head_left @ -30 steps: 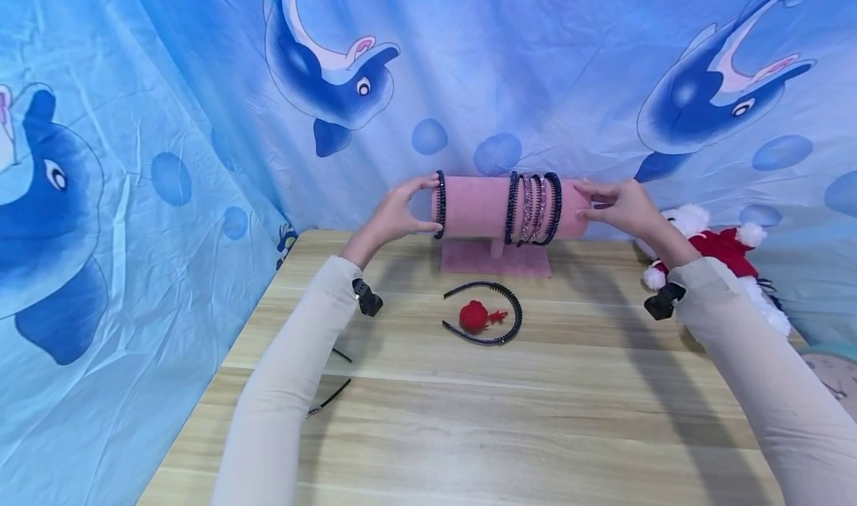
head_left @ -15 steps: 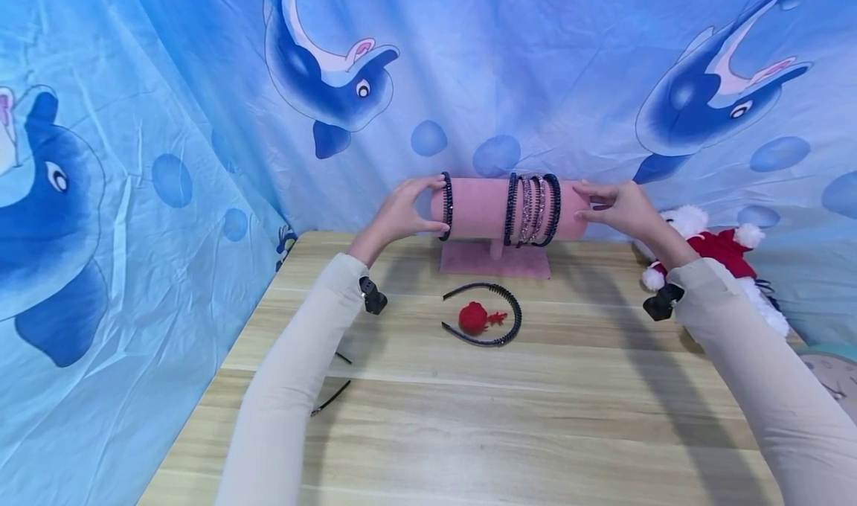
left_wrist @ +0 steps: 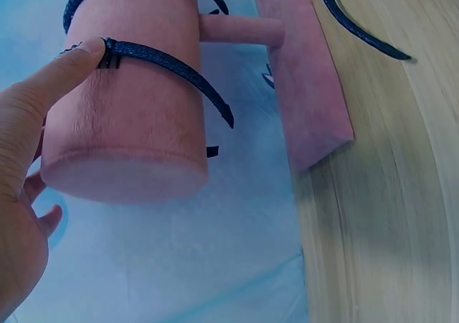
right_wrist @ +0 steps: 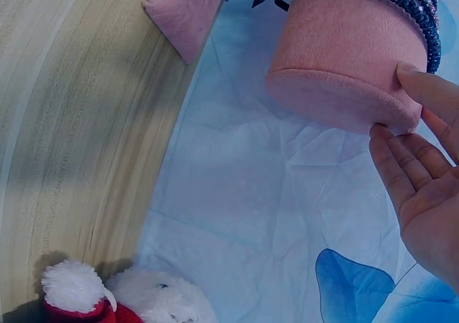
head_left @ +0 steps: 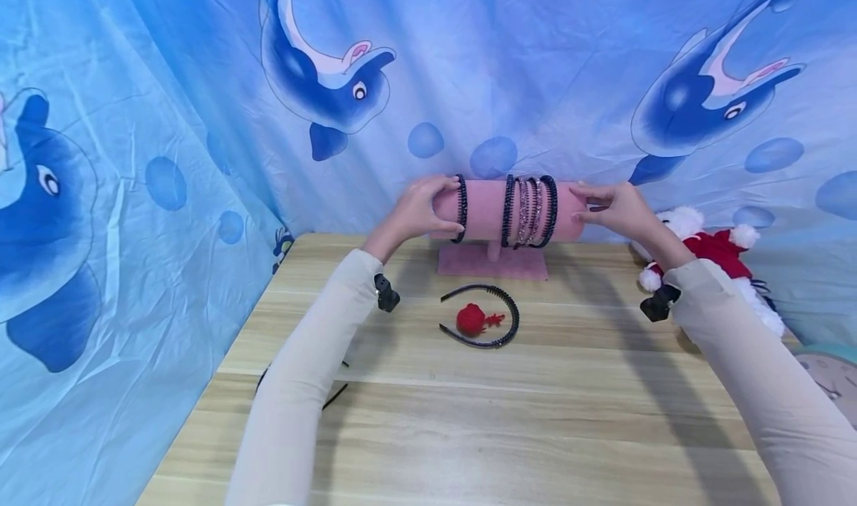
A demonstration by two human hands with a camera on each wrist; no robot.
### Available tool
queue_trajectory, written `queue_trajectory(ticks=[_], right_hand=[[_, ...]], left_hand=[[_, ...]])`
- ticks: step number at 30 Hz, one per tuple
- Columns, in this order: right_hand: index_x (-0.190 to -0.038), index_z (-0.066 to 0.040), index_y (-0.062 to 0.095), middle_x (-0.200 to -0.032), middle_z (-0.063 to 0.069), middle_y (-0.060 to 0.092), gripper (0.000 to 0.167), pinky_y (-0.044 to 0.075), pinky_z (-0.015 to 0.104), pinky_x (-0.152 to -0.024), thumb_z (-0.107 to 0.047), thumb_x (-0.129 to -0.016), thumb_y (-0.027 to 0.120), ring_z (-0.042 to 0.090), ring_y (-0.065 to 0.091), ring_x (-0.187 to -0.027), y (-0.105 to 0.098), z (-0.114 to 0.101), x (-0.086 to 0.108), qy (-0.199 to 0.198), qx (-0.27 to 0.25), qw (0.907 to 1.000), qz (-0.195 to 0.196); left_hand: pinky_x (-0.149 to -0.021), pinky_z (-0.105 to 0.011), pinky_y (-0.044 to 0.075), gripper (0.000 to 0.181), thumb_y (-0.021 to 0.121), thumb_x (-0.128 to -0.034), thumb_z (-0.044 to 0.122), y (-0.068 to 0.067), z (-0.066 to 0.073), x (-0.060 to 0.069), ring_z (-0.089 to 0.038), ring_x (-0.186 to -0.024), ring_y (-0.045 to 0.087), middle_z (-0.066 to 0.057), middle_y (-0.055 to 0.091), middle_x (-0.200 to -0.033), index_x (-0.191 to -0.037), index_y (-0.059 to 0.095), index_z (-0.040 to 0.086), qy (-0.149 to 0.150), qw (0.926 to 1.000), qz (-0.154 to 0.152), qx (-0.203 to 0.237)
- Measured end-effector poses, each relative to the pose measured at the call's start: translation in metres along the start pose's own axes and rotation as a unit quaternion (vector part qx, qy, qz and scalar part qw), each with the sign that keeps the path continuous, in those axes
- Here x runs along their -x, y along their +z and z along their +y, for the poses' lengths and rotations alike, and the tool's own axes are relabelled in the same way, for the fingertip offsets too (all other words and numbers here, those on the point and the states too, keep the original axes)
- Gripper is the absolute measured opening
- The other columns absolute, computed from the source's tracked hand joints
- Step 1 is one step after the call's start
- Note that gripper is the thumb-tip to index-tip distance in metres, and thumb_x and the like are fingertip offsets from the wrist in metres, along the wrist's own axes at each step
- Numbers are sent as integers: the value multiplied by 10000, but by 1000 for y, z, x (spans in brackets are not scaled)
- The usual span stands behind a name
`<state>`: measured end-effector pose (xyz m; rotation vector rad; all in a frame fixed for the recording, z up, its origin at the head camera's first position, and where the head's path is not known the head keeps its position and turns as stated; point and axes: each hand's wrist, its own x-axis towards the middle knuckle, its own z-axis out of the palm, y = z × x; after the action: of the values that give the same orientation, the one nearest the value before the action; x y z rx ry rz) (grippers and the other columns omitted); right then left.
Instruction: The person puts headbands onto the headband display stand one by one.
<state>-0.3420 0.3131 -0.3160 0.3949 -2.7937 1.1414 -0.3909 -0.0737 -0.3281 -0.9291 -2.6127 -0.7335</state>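
Note:
A pink headband stand [head_left: 485, 208] with a horizontal padded roll stands on the table. My left hand [head_left: 420, 207] holds a dark beaded headband [head_left: 462, 210] around the left part of the roll; in the left wrist view the thumb presses on the headband [left_wrist: 168, 61]. At the roll's right end, my right hand [head_left: 619, 207] grips the stand, thumb on the side and fingertips against the end face [right_wrist: 337, 97]. Several headbands, dark ones and glittery pink ones [head_left: 530, 212], sit together right of the roll's middle.
In front of the stand lies another black headband [head_left: 514, 316] around a red fuzzy ornament [head_left: 472, 319]. A further dark headband [head_left: 335, 396] is partly hidden under my left sleeve. A white plush toy [head_left: 723, 257] in red sits at the table's right edge. A dolphin-print curtain [head_left: 469, 67] hangs behind.
My left hand has slid the dark headband to the right, from the roll's left end further onto it. The right hand has stayed on the right end.

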Motion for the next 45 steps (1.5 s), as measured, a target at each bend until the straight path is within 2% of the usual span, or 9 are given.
queue_trajectory(ticks=[5,12,15,23,31,45], right_hand=[[-1462,-132,547,-1582,165,409,586,489,12,-741,-197,-924,770,374,562,-1330,0,0,1,64,-34,10000,-15],[-1462,-141,546,-1581,161,413,583,496,25,-739,-200,-926,768,374,561,-1330,0,-1,1,61,-56,10000,-29],[-1459,-150,550,-1582,147,415,579,493,22,-747,-210,-926,768,373,567,-1326,-1,-1,0,52,-48,10000,-33],[-1454,-147,555,-1578,148,418,576,497,23,-748,-202,-923,772,371,575,-1316,-2,-3,-1,9,-61,10000,-20],[-1445,-120,562,-1572,148,422,568,498,13,-767,-182,-921,772,372,576,-1312,-1,-1,-1,-32,-78,10000,-4],[-1436,-107,569,-1578,157,411,569,521,37,-793,-156,-910,781,382,576,-1308,0,0,-1,-49,-275,9996,14]], left_hand=[[-1275,-433,285,870,932,-702,427,5,6,-6,-280,-1476,419,-48,520,-1546,-1443,567,155,-25,9999,-112,0],[-1310,-477,162,870,909,-727,452,10,14,-15,-260,-1467,429,-60,532,-1532,-1449,549,127,144,9993,-206,-281],[-1311,-488,149,870,902,-732,462,13,16,-18,-248,-1455,442,-53,539,-1525,-1452,543,132,192,9988,-203,-414],[-1305,-490,170,861,880,-747,498,20,26,-24,-233,-1440,455,-32,533,-1531,-1460,533,161,228,9974,-228,-645],[-1303,-480,182,847,851,-787,497,29,37,-30,-255,-1493,389,-27,478,-1580,-1483,511,153,427,9955,-354,-762],[-1307,-497,155,878,835,-787,532,34,38,-28,-262,-1536,317,-17,421,-1619,-1512,478,187,389,9947,-334,-887]])
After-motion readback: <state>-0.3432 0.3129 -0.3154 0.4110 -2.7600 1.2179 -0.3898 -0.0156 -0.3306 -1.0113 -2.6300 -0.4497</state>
